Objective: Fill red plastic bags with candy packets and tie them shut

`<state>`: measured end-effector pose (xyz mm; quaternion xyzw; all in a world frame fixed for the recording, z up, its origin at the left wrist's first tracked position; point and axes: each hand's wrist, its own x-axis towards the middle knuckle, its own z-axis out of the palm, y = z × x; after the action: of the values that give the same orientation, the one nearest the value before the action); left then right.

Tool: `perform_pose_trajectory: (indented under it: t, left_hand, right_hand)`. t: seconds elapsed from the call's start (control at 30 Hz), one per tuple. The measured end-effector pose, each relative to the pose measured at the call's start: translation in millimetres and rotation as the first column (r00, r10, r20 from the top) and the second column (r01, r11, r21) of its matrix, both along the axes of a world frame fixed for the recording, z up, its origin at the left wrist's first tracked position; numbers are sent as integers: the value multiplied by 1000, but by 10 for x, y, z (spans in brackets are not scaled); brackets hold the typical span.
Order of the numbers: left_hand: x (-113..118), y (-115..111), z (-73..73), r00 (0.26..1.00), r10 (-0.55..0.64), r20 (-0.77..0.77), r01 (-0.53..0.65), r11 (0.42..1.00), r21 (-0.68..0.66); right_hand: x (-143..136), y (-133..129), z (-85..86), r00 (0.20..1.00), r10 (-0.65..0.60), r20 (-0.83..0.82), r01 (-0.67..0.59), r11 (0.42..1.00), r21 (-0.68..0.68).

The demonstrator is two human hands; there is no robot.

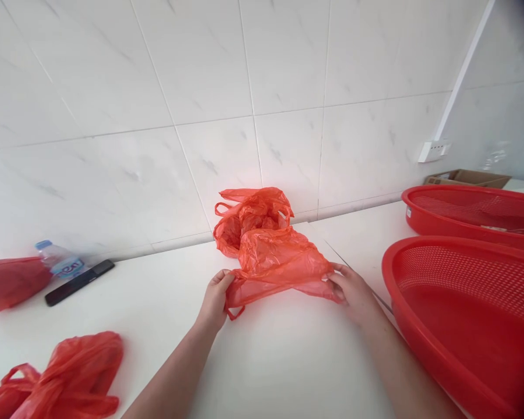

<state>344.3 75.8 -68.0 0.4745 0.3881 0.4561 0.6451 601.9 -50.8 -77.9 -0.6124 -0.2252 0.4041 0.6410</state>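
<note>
Apparently, thin red bag (283, 259) is pinched at opposite edges by left hand (215, 295) and right hand (351, 288); could be torn if pulled apart too hard.

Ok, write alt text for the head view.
A person's left hand and right hand hold a red plastic bag between them over a white table. Crumpled red plastic lies behind it by the tiled wall; two red baskets stand at right.
</note>
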Motion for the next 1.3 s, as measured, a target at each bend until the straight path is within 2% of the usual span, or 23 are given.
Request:
perform_pose_trajectory:
  t: [0.07, 0.1, 0.13, 0.17, 0.23, 0.3, 0.33, 0.43, 0.53, 0.67, 0.8, 0.9, 0.97, 1.03, 1.1, 1.17, 1.23, 1.3]
  left_hand:
    - [-26, 0, 28, 999, 10, -31, -9, 1000, 27]
    - [-32, -5, 37, 999, 12, -42, -11, 999, 34]
    - [-32, -14, 42, 999, 14, -51, -12, 999, 41]
    - [-27, -24, 44, 998, 14, -58, -12, 999, 45]
    - [-9, -47, 38, 998, 10, -61, -7, 999, 49]
    - [11, -70, 26, 998, 6, -60, -3, 999, 47]
    - [19, -81, 20, 998, 2, -59, 1, 999, 46]
    - [36, -109, 15, 998, -13, -61, 15, 999, 37]
    - [48, -139, 31, 998, -29, -58, 30, 999, 19]
    - [69, -181, 62, 996, -75, -53, 75, 997, 0]
    - [83, -213, 83, 993, -116, -7, 116, 993, -12]
    - [78, -212, 87, 992, -124, 14, 124, 992, -1]
    - [66, -194, 84, 995, -101, -11, 101, 995, 19]
    - [48, -162, 77, 995, -58, -82, 62, 997, 52]
    - [30, -122, 65, 988, -13, -154, 27, 996, 88]
    - [13, -80, 46, 979, 20, -202, 4, 993, 116]
    - [-1, -44, 16, 967, 42, -252, -5, 989, 147]
    - [-9, -15, -25, 946, 58, -318, 1, 983, 184]
  right_hand:
    - [-14, 17, -18, 998, -51, -39, 52, 998, 30]
    - [-48, 30, -21, 992, -120, 30, 119, 992, 39]
    - [-103, 42, -19, 963, -208, 172, 199, 978, 68]
    - [-178, 51, -10, 885, -292, 364, 262, 956, 131]
    - [-374, 52, 23, 586, -400, 705, 246, 916, 315]
    - [-594, 29, 70, 302, -449, 841, 104, 892, 439]
    - [-696, 12, 94, 208, -461, 863, 48, 886, 461]
    - [-905, -28, 146, 35, -441, 897, -10, 897, 442]
    - [-940, -15, 134, -29, -292, 956, -45, 956, 290]
    - [-856, 50, 8, -1, -17, 1000, -58, 998, 17]
    - [-786, 80, -94, 82, 162, 983, 33, 986, -165]
    - [-715, 53, -57, 130, 257, 958, 46, 963, -264]
    - [-636, 26, -5, 247, 307, 919, -19, 950, -313]
    - [-534, 6, 37, 432, 362, 826, -138, 932, -337]
    - [-424, -2, 58, 597, 361, 717, -226, 933, -281]
    - [-323, -2, 62, 733, 270, 625, -189, 963, -194]
    - [-242, 0, 53, 857, 131, 498, -79, 989, -124]
    - [-184, 2, 30, 969, 27, 244, -18, 999, -41]
